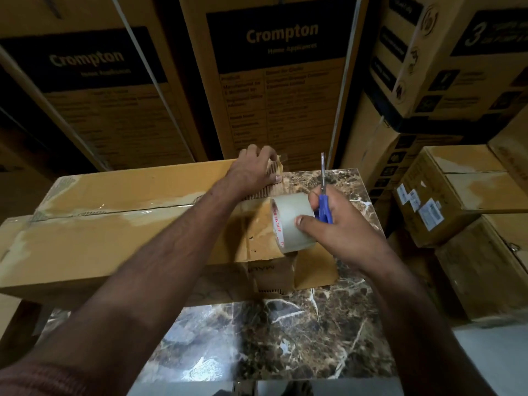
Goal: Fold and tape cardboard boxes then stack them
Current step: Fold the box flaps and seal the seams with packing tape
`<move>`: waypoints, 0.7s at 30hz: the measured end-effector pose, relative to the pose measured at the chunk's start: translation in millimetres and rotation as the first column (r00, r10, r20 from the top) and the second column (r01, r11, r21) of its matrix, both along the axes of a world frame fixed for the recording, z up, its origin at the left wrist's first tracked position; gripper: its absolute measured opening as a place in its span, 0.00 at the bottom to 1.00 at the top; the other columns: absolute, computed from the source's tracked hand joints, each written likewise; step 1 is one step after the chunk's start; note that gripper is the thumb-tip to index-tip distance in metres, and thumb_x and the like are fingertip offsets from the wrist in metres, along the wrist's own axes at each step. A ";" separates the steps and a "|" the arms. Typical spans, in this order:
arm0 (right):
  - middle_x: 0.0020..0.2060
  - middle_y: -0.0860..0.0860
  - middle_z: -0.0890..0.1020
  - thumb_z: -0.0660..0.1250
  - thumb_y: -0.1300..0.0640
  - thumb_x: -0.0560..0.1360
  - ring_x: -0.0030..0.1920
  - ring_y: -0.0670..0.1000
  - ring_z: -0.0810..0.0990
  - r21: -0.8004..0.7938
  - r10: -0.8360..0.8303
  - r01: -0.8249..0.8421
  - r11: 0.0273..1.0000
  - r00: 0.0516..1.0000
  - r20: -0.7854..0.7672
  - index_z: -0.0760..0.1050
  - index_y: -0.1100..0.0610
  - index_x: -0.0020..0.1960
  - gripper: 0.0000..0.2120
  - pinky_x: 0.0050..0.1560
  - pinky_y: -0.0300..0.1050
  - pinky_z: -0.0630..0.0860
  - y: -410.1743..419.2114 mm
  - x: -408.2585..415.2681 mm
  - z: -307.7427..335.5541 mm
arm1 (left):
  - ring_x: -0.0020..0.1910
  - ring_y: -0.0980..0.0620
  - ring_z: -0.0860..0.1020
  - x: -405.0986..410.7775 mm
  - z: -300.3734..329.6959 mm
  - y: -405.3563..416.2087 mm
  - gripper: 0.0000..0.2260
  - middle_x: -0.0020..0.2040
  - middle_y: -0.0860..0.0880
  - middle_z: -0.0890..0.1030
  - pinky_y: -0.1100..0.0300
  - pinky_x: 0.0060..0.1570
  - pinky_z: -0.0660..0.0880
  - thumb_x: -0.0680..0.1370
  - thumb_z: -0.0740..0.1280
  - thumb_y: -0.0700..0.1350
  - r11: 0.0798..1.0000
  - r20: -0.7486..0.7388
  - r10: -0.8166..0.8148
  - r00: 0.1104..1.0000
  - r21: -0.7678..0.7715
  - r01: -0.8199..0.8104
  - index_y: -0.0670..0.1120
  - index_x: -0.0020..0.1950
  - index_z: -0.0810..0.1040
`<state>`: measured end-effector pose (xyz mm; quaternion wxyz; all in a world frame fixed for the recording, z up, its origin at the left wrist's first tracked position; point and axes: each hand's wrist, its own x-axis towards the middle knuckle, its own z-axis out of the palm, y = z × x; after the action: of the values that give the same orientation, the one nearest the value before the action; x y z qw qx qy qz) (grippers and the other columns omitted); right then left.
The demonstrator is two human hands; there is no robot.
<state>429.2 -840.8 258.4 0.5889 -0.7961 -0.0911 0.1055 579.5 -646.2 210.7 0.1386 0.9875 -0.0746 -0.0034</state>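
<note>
we see long box (114, 224) flat on marble table (285, 338), top seam taped. left hand (254, 170) presses far end flap. right hand (337, 221) grips tape roll (288, 221) plus scissors (323, 192). we judge end taping unfinished, stacking left.

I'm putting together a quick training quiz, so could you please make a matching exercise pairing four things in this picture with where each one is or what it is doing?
Column one:
1. tape roll
2. scissors
3. left hand
4. marble table

Column two:
A. presses on the far right end of the long cardboard box
B. blue handles, blades pointing up
C. lies under the box
D. clear, gripped in the right hand

Pairs: 1-D, 2-B, 3-A, 4-C
</note>
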 end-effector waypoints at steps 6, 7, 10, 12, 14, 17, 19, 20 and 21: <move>0.44 0.49 0.73 0.69 0.62 0.78 0.41 0.47 0.73 0.001 0.050 -0.050 0.999 0.999 0.016 0.64 0.51 0.46 0.14 0.37 0.40 0.72 1.6 -9.5 -3.1 | 0.65 0.45 0.68 -16.5 -7.5 1.7 0.16 0.67 0.45 0.70 0.52 0.62 0.69 0.80 0.67 0.55 0.998 0.076 -0.064 0.995 0.013 0.063 0.51 0.66 0.74; 0.46 0.49 0.74 0.68 0.62 0.78 0.43 0.46 0.74 0.017 0.054 -0.054 0.998 0.999 0.008 0.64 0.51 0.47 0.13 0.37 0.37 0.72 0.0 -12.8 -5.5 | 0.66 0.44 0.69 -17.3 -2.8 5.3 0.19 0.69 0.44 0.70 0.51 0.65 0.69 0.79 0.68 0.55 0.995 0.015 -0.097 0.995 0.015 0.097 0.51 0.68 0.73; 0.52 0.47 0.76 0.68 0.60 0.79 0.51 0.45 0.78 0.002 0.027 -0.027 1.000 0.999 -0.025 0.66 0.50 0.52 0.11 0.41 0.37 0.74 -3.4 -19.7 -11.2 | 0.77 0.41 0.59 -23.8 6.6 16.0 0.31 0.80 0.44 0.57 0.43 0.75 0.59 0.80 0.65 0.57 0.962 -0.250 -0.178 0.952 0.161 0.222 0.51 0.80 0.59; 0.54 0.47 0.77 0.67 0.59 0.80 0.52 0.45 0.78 -0.026 -0.010 0.009 1.000 1.000 -0.024 0.68 0.52 0.56 0.10 0.42 0.40 0.77 -1.6 -21.8 -12.6 | 0.81 0.42 0.48 -30.8 4.8 16.2 0.34 0.83 0.47 0.46 0.40 0.77 0.50 0.82 0.61 0.58 0.948 -0.322 -0.128 0.938 0.239 0.211 0.53 0.83 0.48; 0.53 0.49 0.77 0.67 0.60 0.80 0.51 0.48 0.80 -0.020 -0.031 0.031 0.999 1.000 -0.006 0.67 0.52 0.53 0.09 0.44 0.47 0.81 1.1 -22.3 -13.5 | 0.81 0.42 0.46 -35.8 1.4 10.9 0.34 0.83 0.49 0.43 0.37 0.77 0.49 0.82 0.60 0.58 0.952 -0.307 -0.082 0.948 0.259 0.166 0.54 0.83 0.46; 0.48 0.50 0.75 0.66 0.63 0.80 0.45 0.48 0.77 0.045 -0.085 0.086 0.995 0.996 -0.028 0.64 0.50 0.46 0.13 0.33 0.36 0.74 0.5 -28.9 -11.7 | 0.81 0.43 0.46 -41.1 -7.4 3.0 0.32 0.83 0.50 0.44 0.35 0.76 0.49 0.83 0.57 0.61 0.955 -0.272 -0.045 0.961 0.272 0.122 0.55 0.82 0.47; 0.46 0.50 0.74 0.65 0.64 0.80 0.43 0.47 0.76 0.063 -0.093 0.096 0.993 0.995 -0.048 0.63 0.52 0.45 0.13 0.30 0.31 0.71 -2.4 -37.1 -8.3 | 0.81 0.42 0.47 -42.3 -7.6 2.2 0.32 0.83 0.50 0.45 0.34 0.76 0.49 0.82 0.56 0.62 0.966 -0.257 -0.039 0.966 0.238 0.103 0.55 0.82 0.48; 0.45 0.49 0.74 0.65 0.63 0.80 0.43 0.47 0.76 0.047 -0.093 0.095 0.994 0.995 -0.043 0.63 0.52 0.45 0.12 0.31 0.32 0.72 -3.1 -41.3 -7.9 | 0.81 0.42 0.48 -42.9 -6.8 2.3 0.32 0.83 0.49 0.46 0.34 0.75 0.50 0.82 0.57 0.63 0.970 -0.239 -0.039 0.970 0.225 0.095 0.55 0.82 0.50; 0.45 0.49 0.74 0.65 0.62 0.80 0.44 0.48 0.76 0.029 -0.102 0.103 0.994 0.994 -0.031 0.64 0.52 0.44 0.12 0.33 0.34 0.73 -2.3 -45.3 -6.8 | 0.80 0.41 0.50 -44.3 -5.7 1.9 0.32 0.83 0.48 0.49 0.35 0.75 0.52 0.81 0.58 0.63 0.974 -0.201 -0.032 0.979 0.211 0.075 0.55 0.81 0.53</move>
<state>384.0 -843.1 251.6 0.6068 -0.7890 -0.0432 0.0855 535.1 -644.3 205.0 0.0361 0.9892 -0.0865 -0.1128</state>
